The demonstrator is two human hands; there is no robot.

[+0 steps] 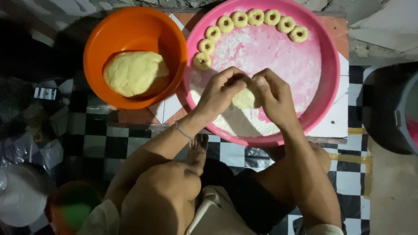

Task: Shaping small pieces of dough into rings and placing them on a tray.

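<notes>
A small pale dough piece (244,98) is pinched between my left hand (220,92) and my right hand (273,96), both held over the near side of a big pink floured tray (327,74). Several ring-shaped dough pieces (255,17) lie in an arc along the tray's far rim. A loose heap of flour (244,124) covers the tray's near part below my hands. To the left stands an orange bowl (130,26) holding a large ball of dough (136,73).
The tray and bowl rest on a low tiled slab above a black-and-white checkered floor (348,174). My bare knees (170,182) and a foot fill the near centre. A grey bucket (407,109) stands at the right edge; a white lid (21,196) lies at lower left.
</notes>
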